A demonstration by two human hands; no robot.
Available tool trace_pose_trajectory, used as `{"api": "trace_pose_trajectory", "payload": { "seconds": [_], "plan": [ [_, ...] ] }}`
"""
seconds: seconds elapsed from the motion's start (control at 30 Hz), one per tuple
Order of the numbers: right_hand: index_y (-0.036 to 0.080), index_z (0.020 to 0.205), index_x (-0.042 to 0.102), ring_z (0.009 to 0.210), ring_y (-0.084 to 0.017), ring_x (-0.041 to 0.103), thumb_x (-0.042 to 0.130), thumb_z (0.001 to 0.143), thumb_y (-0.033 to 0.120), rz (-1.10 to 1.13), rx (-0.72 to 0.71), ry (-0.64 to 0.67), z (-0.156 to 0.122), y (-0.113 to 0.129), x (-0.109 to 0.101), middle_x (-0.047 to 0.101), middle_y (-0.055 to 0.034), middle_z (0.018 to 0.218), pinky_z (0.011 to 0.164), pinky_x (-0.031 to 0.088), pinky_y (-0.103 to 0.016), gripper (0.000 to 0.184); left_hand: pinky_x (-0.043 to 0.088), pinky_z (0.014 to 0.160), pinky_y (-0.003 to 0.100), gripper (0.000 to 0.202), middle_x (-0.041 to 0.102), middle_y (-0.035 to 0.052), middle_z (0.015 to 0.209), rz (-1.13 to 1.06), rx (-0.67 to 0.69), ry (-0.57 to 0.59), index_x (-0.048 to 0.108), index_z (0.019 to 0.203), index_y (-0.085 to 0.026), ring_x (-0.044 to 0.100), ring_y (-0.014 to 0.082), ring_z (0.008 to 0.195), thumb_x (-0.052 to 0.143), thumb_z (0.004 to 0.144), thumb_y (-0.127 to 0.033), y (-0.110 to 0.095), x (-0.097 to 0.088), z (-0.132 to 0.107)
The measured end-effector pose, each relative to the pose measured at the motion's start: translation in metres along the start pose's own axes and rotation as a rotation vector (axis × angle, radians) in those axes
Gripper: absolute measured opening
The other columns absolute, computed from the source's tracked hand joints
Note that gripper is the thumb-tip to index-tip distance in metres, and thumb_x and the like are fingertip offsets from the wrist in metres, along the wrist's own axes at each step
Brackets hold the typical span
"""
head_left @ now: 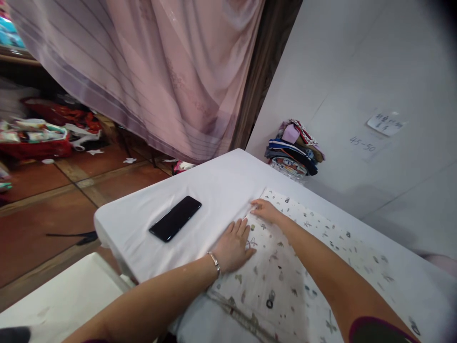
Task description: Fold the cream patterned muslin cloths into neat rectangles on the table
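Note:
A white cloth (282,281) printed with small scattered motifs lies spread over the white-covered table. My left hand (233,245), with a silver bracelet at the wrist, rests flat on the cloth's left edge, fingers stretched out. Farther up that same edge, my right hand (264,210) has its fingers closed on the cloth near its far corner. Both hands are close together, the right one slightly beyond the left. A black smartphone (175,218) lies on the table to the left of my hands, apart from them.
The white table (221,176) stands beside a pale wall (342,95) with a paper note. Folded clothes (294,150) are stacked beyond its right edge. A pink curtain (185,81) hangs behind. Left are a red basket (39,147) and a white surface (71,286).

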State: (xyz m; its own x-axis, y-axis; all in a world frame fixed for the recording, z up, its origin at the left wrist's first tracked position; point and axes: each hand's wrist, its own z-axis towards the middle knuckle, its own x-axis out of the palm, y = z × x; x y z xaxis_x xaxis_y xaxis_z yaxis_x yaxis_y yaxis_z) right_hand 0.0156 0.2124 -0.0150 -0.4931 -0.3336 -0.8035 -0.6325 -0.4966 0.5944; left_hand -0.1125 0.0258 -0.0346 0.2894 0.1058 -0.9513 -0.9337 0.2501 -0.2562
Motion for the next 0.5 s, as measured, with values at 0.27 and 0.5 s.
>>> {"api": "trace_pose_trajectory", "payload": {
  "seconds": [0.27,0.5],
  "plan": [
    [0.016,0.09,0.068,0.063,-0.015,0.058,0.05,0.072,0.021,-0.13,0.286,-0.257,0.057,-0.055,-0.055,0.067,-0.0038,0.076,0.06,0.044,-0.025,0.027,0.015,0.108,0.045,0.071,0.021,0.0151,0.147,-0.02,-0.014,0.009,0.033,0.136,-0.01,0.016,0.03,0.135,0.024,0.084,-0.058,-0.002,0.004,-0.001],
    [0.021,0.083,0.07,0.082,-0.016,0.06,0.061,0.063,0.013,-0.264,0.322,-0.168,0.089,-0.074,-0.062,0.068,-0.0024,0.085,0.076,0.042,-0.025,0.024,0.015,0.11,0.047,0.07,0.018,0.0149,0.148,-0.043,-0.004,0.039,0.03,0.138,-0.01,0.011,0.0302,0.136,0.023,0.086,-0.057,-0.001,0.003,-0.001]
  ]
}}
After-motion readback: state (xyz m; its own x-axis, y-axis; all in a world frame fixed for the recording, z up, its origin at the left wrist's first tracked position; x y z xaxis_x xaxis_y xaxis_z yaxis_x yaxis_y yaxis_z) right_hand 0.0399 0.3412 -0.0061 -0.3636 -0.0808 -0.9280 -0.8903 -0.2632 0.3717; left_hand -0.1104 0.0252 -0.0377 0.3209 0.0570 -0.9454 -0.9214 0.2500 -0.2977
